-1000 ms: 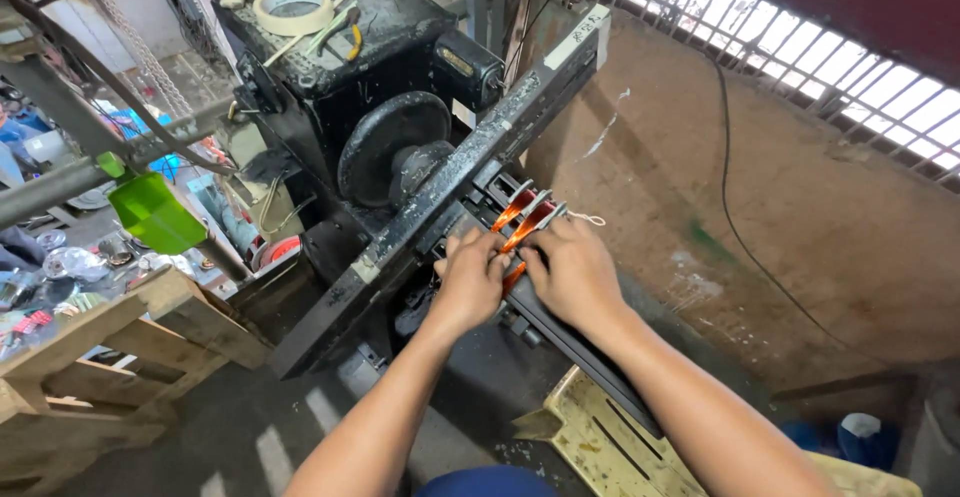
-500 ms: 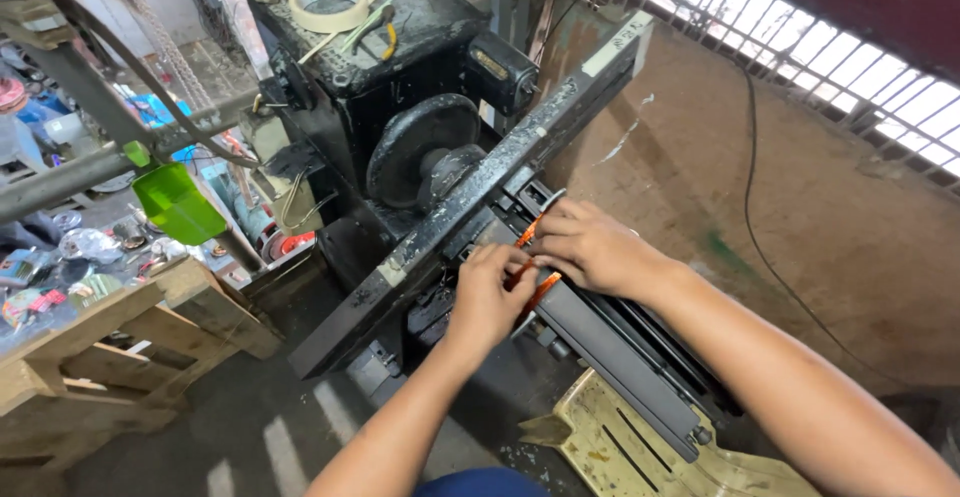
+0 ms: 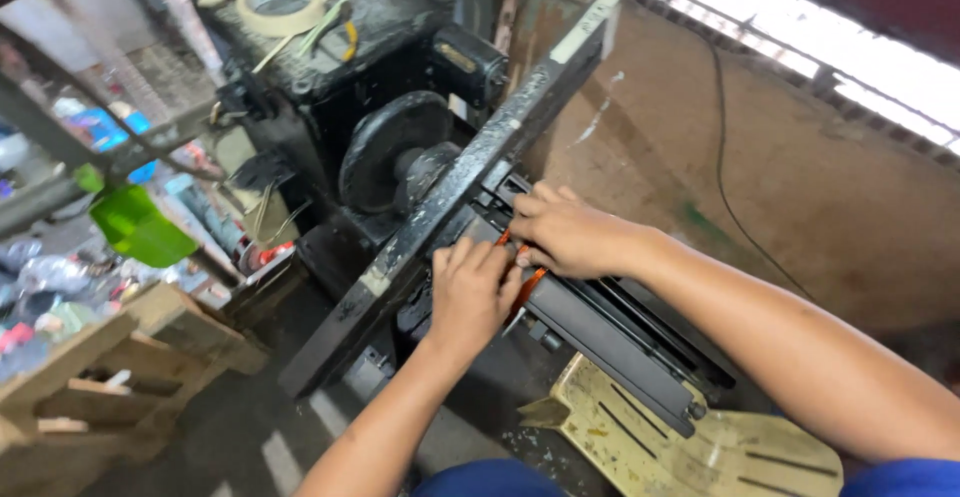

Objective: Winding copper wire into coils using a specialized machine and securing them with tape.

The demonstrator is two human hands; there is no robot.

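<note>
both hands on an orange part (image 3: 528, 282) beside the black machine (image 3: 400, 157) – left hand (image 3: 472, 292) fingers curled over it, right hand (image 3: 565, 232) pinching it – under a slanted metal bar (image 3: 470, 172)

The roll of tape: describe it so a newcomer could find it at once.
Start at the big black machine at upper left. On its flat top lies the roll of tape, a wide cream ring lying flat. It is the only pale round thing there, beside thin tools.
</note>
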